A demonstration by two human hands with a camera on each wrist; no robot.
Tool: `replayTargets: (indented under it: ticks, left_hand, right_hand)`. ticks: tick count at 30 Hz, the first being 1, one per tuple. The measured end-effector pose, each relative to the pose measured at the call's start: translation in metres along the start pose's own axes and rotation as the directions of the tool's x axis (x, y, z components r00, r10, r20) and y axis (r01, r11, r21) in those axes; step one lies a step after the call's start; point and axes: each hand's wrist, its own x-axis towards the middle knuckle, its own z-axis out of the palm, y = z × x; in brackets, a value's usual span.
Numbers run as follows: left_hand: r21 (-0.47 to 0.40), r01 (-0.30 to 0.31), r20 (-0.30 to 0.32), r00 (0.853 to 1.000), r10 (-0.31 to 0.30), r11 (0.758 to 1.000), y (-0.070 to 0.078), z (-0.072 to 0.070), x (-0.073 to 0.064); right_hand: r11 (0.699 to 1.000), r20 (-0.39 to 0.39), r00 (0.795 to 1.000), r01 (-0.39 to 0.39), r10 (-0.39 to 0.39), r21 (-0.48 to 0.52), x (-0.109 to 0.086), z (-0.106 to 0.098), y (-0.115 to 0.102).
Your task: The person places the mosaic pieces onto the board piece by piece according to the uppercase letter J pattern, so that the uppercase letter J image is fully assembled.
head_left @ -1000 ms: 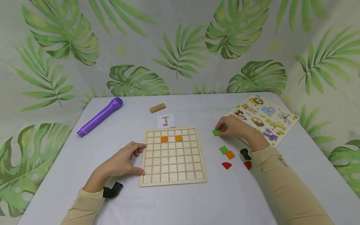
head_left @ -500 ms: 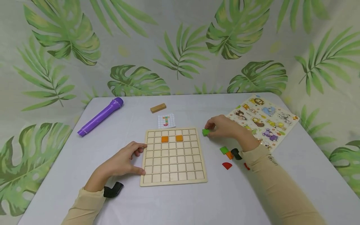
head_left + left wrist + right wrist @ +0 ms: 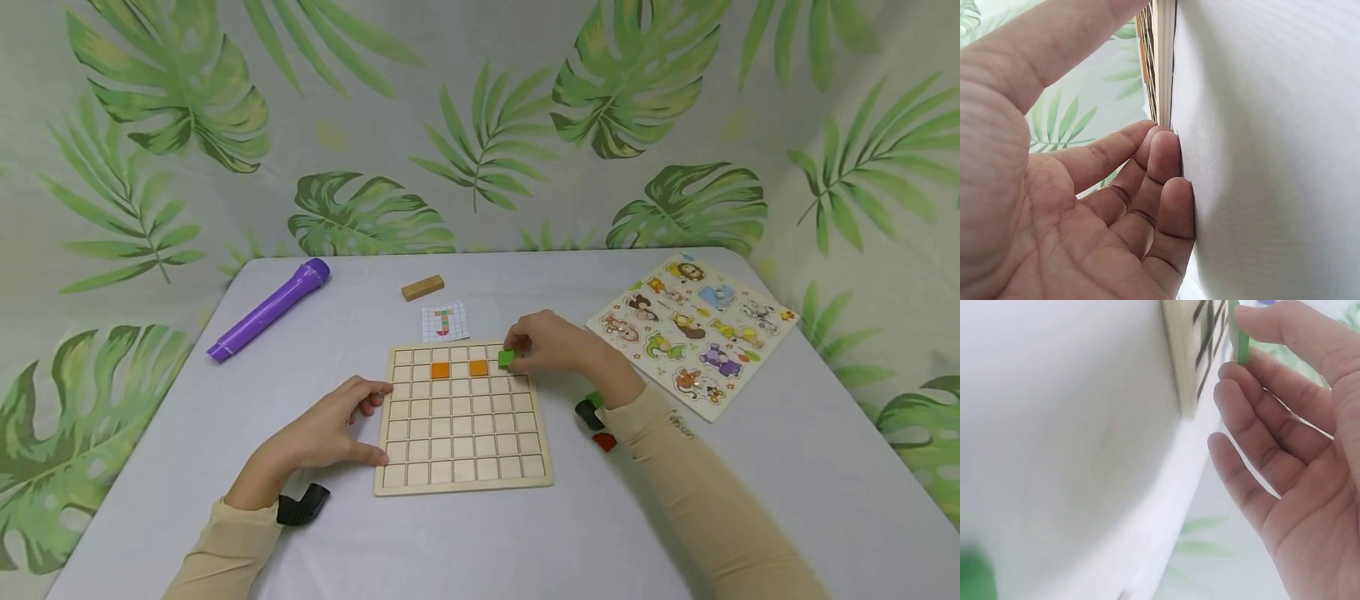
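Note:
A pale wooden grid board [image 3: 452, 429] lies on the table, with two orange square tiles, one on the left [image 3: 440, 371] and one on the right [image 3: 477, 367], in its upper part. My left hand [image 3: 322, 433] rests against the board's left edge, thumb near the lower corner and fingertips higher up; the left wrist view shows those fingertips [image 3: 1165, 153] touching the edge. Over the board's upper right corner, my right hand [image 3: 555, 343] pinches a green square tile [image 3: 506, 358] between thumb and fingers. In the right wrist view the tile [image 3: 1244, 350] is seen edge-on, near the board.
Behind the board lie a small pattern card [image 3: 444, 322] and a wooden block [image 3: 423, 288]. A purple toy microphone [image 3: 270, 310] is at the back left, an animal puzzle board [image 3: 697, 333] at the right. Under the right forearm, a red piece [image 3: 604, 441] and another green tile [image 3: 595, 399] are partly covered.
My right hand has moved left with the green tile, from beside the animal puzzle board to over the grid board's upper right. My left hand has stayed put.

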Motion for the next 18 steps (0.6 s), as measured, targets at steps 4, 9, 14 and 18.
replayTargets:
  ticks: [4, 9, 14, 18]
  left_hand:
    - [-0.001, -0.002, -0.001, 1.0, 0.002, 1.0, 0.0, 0.0, 0.0]
    - [-0.001, 0.002, -0.002, 1.0, -0.002, 1.0, 0.0, 0.001, 0.0]
    - [-0.002, 0.003, -0.003, 1.0, -0.003, 1.0, 0.001, 0.0, 0.0]
    - [0.0, -0.001, -0.005, 1.0, 0.001, 1.0, 0.001, 0.0, 0.0]
  right_hand:
    - [0.999, 0.008, 0.999, 0.035, -0.035, -0.006, 0.009, 0.007, -0.01]
    - [0.999, 0.027, 0.999, 0.045, -0.045, -0.02, 0.021, 0.015, -0.02]
    - [0.998, 0.034, 0.998, 0.063, -0.062, -0.023, 0.029, 0.021, -0.028]
    - [0.997, 0.036, 0.997, 0.066, -0.065, -0.039, 0.032, 0.024, -0.034]
